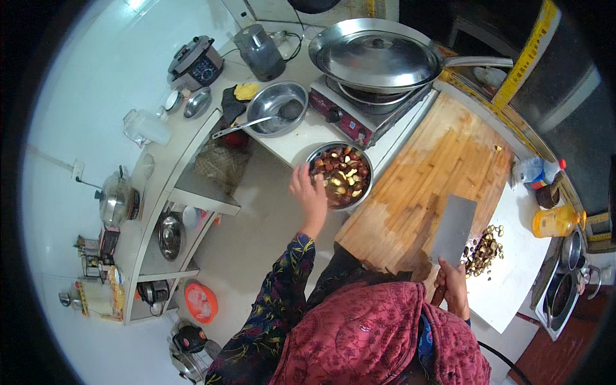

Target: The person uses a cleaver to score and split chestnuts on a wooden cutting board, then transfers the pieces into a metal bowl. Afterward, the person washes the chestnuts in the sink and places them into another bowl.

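Observation:
My left hand (310,193) is at the near left rim of a round steel bowl (369,182). Its thumb lies over the inside of the rim and its fingers are outside. Brown nuts that look like chestnuts (342,174) fill this bowl, several with pale cut faces. In my right hand (451,281) is the handle of a broad cleaver (454,226). The blade lies flat over the near right part of a wooden cutting board (423,163). Close to the blade, a heap of cut nuts (485,252) rests on the white worktop (495,301).
A lidded steel wok (380,53) sits on a portable stove (351,113) beyond the board. Left of it stand a metal basin (263,126) with a ladle (248,126) and an electric pressure cooker (197,65). An oil bottle (556,221) is on the right. A shelf unit (159,202) lines the left wall.

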Tool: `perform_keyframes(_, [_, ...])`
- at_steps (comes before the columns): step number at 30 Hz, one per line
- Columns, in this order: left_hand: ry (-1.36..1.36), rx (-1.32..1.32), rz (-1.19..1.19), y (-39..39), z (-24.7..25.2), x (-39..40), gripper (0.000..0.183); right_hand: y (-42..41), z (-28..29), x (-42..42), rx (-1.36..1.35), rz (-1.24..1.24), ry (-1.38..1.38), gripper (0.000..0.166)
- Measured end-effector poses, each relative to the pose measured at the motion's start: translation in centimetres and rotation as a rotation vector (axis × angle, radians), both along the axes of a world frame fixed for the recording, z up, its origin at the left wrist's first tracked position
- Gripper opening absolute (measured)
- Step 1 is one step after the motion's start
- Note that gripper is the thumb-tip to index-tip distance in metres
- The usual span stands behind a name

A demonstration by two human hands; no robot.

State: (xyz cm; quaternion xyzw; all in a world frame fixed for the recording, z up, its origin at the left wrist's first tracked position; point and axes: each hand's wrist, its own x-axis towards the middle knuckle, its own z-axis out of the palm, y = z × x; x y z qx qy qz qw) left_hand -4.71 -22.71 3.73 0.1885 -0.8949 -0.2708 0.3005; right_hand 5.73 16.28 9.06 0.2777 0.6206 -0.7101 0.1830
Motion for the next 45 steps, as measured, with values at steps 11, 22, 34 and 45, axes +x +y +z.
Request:
perform_keyframes(11, [-0.295,1.532,-0.092,-2.4,-4.2,3.1,0.042,-0.2,-1.5,5.4,0.051,-0.135,-0.218,0.029])
perform_keyframes(22, [-0.3,1.732,-0.223,-5.7,-2.9,3.7,0.042,-6.8,-3.2,6.1,0.048,-0.272,-0.238,0.04])
perform_keyframes(34, [-0.28,1.68,-0.084,-22.8,1.1,14.1,0.045,-17.7,1.3,4.6,0.27,-0.243,-0.217,0.036])
perform_keyframes(45, [0.263,1.496,0.306,-38.6,1.2,15.5,0.053,-17.7,-4.4,-2.4,0.73,-0.003,0.179,0.046])
